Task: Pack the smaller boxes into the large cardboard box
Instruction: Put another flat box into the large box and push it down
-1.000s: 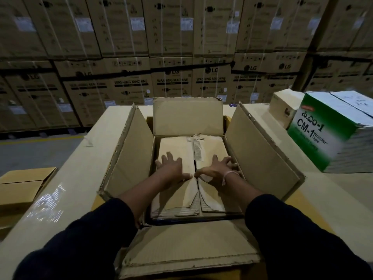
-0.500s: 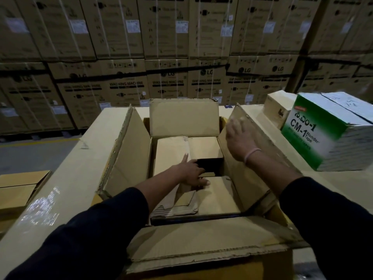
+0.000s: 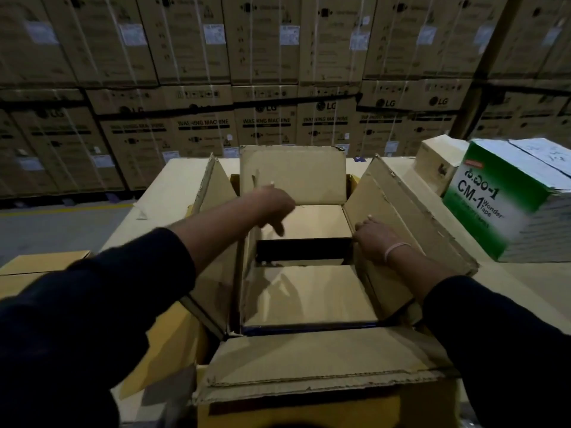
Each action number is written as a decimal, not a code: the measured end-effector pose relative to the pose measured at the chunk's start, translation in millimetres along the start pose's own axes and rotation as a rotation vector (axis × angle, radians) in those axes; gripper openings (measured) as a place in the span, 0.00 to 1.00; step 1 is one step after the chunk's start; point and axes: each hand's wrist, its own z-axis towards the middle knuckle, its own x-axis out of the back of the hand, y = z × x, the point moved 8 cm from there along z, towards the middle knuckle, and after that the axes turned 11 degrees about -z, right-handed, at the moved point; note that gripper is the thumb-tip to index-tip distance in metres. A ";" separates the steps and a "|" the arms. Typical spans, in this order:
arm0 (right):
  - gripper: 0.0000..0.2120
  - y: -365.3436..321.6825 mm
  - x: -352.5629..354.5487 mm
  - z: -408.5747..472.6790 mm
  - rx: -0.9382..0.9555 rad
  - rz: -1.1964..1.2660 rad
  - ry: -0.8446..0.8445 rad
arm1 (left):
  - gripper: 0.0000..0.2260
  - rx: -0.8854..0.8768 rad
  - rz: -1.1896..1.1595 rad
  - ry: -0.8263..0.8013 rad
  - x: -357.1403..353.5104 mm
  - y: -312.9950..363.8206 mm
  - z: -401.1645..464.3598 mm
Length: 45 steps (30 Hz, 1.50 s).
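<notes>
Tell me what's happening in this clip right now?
A person in dark sleeves is working on a large open cardboard box in a warehouse. The left hand reaches to the upright left flap, while the right hand rests at the inner edge of the right flap. Inside, brown smaller boxes lie flat, with a dark gap between them. A green and white tape carton sits on the surface to the right, unpacked.
</notes>
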 end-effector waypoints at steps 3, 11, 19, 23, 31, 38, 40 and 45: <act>0.18 -1.4 -6.3 0.4 0.005 -0.004 0.049 | 0.37 0.154 0.021 -0.096 -49.5 -60.3 -29.3; 0.23 -4.3 -10.7 3.9 0.031 0.063 0.104 | 0.47 0.102 0.118 -0.188 -109.9 -90.7 -38.3; 0.23 -3.1 -9.3 10.7 -0.018 0.217 0.165 | 0.49 0.300 -0.071 -0.099 -96.8 -46.0 12.8; 0.22 0.8 -12.5 15.0 -0.040 0.292 0.221 | 0.49 0.240 -0.070 -0.033 -109.1 -22.2 42.5; 0.15 5.8 -6.8 18.3 -0.073 0.408 0.229 | 0.15 0.111 -0.161 0.218 -46.8 -56.4 62.2; 0.18 -7.9 -23.7 33.7 -0.032 0.422 0.096 | 0.37 0.287 -0.057 0.369 -6.2 -123.1 93.0; 0.20 -17.3 -30.6 32.8 0.022 0.416 0.081 | 0.44 0.323 0.023 0.259 -26.6 -124.9 105.7; 0.27 -36.4 -36.9 26.6 0.190 0.481 -0.033 | 0.41 0.352 -0.074 0.012 -59.2 -130.4 123.8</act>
